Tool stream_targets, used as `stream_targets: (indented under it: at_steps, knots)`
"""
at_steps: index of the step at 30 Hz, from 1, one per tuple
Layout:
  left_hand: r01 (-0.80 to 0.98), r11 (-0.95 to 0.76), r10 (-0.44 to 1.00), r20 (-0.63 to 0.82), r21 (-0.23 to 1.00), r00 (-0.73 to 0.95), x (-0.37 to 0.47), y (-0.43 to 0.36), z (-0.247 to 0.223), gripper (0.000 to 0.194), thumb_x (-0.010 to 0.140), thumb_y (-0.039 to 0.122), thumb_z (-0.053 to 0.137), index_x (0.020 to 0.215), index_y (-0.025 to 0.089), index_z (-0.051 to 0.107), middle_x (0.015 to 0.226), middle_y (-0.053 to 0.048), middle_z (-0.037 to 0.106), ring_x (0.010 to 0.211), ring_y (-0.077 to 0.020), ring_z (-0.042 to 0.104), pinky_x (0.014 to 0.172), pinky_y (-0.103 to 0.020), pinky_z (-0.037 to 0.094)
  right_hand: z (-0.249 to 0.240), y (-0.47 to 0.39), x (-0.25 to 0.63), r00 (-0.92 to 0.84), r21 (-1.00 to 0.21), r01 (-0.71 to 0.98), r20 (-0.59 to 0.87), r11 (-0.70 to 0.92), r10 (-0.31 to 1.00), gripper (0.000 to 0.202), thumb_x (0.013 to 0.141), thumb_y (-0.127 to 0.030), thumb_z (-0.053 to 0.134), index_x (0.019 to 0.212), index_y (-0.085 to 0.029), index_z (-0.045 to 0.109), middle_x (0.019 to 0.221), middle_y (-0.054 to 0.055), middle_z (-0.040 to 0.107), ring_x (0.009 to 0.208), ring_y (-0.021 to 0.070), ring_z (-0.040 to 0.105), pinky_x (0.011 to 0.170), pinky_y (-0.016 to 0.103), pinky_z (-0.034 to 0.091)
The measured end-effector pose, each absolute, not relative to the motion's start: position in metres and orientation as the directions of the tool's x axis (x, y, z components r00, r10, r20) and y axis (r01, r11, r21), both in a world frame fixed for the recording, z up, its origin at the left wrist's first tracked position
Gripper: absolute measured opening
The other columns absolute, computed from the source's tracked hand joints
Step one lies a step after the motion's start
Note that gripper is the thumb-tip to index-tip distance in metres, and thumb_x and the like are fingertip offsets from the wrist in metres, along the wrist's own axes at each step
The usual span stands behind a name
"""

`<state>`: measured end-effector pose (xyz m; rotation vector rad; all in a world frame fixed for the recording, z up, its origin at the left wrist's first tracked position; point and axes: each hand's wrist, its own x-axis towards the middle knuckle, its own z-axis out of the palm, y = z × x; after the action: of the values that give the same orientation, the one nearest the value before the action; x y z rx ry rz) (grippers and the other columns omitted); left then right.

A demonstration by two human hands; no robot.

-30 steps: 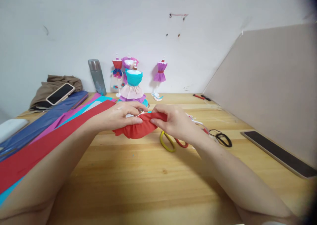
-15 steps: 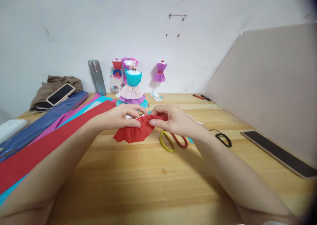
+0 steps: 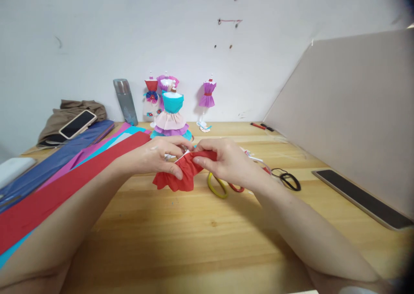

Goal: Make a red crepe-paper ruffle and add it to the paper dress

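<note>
Between my two hands is a strip of red crepe paper (image 3: 181, 179), gathered into ruffles along its top, with a narrow white edge showing there. My left hand (image 3: 161, 156) pinches the gathered edge, thumb in front and fingers behind. Closed on the strip's right end, my right hand (image 3: 228, 158) has its thumb pressed against the front. Just beneath that hand lie scissors with one yellow and one red handle loop (image 3: 217, 186), their blades hidden. Behind my hands stands a small dress form in a turquoise, pink and purple ruffled dress (image 3: 172, 108).
Long crepe paper sheets (image 3: 74, 179) lie along the left, near a phone (image 3: 78, 124) on brown cloth (image 3: 71, 110). A grey flask (image 3: 125, 102) and more dress forms (image 3: 208, 94) stand by the wall. At right are a black hair tie (image 3: 290, 181) and a dark flat device (image 3: 360, 197).
The red ruffled strip has bunched closer together, its left end shifting right and hanging slightly lower. My left thumb has moved down a little. Both hands keep hold.
</note>
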<state>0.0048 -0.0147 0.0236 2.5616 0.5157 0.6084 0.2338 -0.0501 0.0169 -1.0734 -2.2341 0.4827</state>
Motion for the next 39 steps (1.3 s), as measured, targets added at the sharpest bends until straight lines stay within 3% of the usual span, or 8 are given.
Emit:
stream_targets:
  at_steps: [6,10,16,25,30,36,39]
  knots:
    - [0.331,-0.787,0.518,0.265,0.521,0.813,0.007,-0.021,0.026,0.019,0.083,0.035,0.078,0.09,0.017,0.082,0.134,-0.012,0.067,0.109,-0.0238,0.071,0.09,-0.029,0.058,0.016,-0.051,0.232,-0.522,-0.579,0.505,0.386,0.641,0.76,0.013,0.085,-0.012,0.059,0.075,-0.017,0.066,0.065,-0.002,0.059,0.067,0.0133,0.054,0.066,0.027,0.037]
    - [0.352,-0.764,0.542,0.241,0.54,0.805,0.01,-0.026,0.028,0.016,0.085,0.033,0.076,0.087,0.017,0.082,0.129,-0.011,0.068,0.093,-0.019,0.073,0.078,-0.026,0.061,0.014,-0.05,0.232,-0.51,-0.613,0.478,0.391,0.63,0.767,0.014,0.084,-0.009,0.057,0.08,-0.017,0.068,0.076,0.0,0.067,0.073,0.0147,0.059,0.069,0.027,0.039]
    - [0.359,-0.744,0.552,0.215,0.563,0.806,0.011,-0.029,0.029,0.017,0.084,0.032,0.077,0.085,0.016,0.082,0.125,-0.011,0.068,0.08,-0.014,0.07,0.06,-0.02,0.056,0.014,-0.048,0.233,-0.503,-0.626,0.475,0.383,0.618,0.775,0.013,0.085,-0.015,0.059,0.08,-0.017,0.071,0.074,0.001,0.068,0.07,0.0149,0.058,0.069,0.029,0.041]
    - [0.345,-0.739,0.554,0.229,0.579,0.801,0.012,-0.031,0.031,0.016,0.086,0.029,0.075,0.08,0.014,0.08,0.126,-0.01,0.067,0.073,-0.01,0.067,0.054,-0.017,0.052,0.013,-0.049,0.233,-0.55,-0.714,0.33,0.386,0.617,0.741,0.013,0.084,-0.017,0.057,0.079,-0.017,0.069,0.073,0.0,0.067,0.071,0.0141,0.059,0.068,0.027,0.044]
    - [0.342,-0.774,0.535,0.262,0.534,0.803,0.013,-0.032,0.033,0.015,0.086,0.027,0.074,0.08,0.015,0.08,0.125,-0.01,0.068,0.074,-0.0097,0.066,0.061,-0.019,0.054,0.011,-0.047,0.233,-0.473,-0.718,0.378,0.393,0.584,0.789,0.011,0.083,-0.018,0.057,0.079,-0.017,0.068,0.078,0.001,0.068,0.073,0.0148,0.06,0.067,0.027,0.044]
    - [0.289,-0.876,0.436,0.377,0.387,0.817,0.012,-0.026,0.025,0.016,0.088,0.028,0.074,0.083,0.014,0.081,0.127,-0.013,0.07,0.097,-0.0195,0.07,0.079,-0.027,0.057,0.011,-0.048,0.232,-0.406,-0.669,0.482,0.402,0.566,0.821,0.012,0.084,-0.022,0.062,0.073,-0.018,0.064,0.065,-0.003,0.059,0.063,0.0124,0.051,0.06,0.026,0.037]
    - [0.262,-0.895,0.401,0.392,0.361,0.828,0.013,-0.026,0.023,0.014,0.087,0.027,0.075,0.083,0.015,0.081,0.127,-0.013,0.07,0.101,-0.0208,0.07,0.079,-0.026,0.056,0.01,-0.049,0.23,-0.387,-0.652,0.515,0.402,0.556,0.83,0.013,0.084,-0.022,0.064,0.071,-0.018,0.063,0.063,-0.003,0.057,0.062,0.0122,0.05,0.059,0.026,0.035]
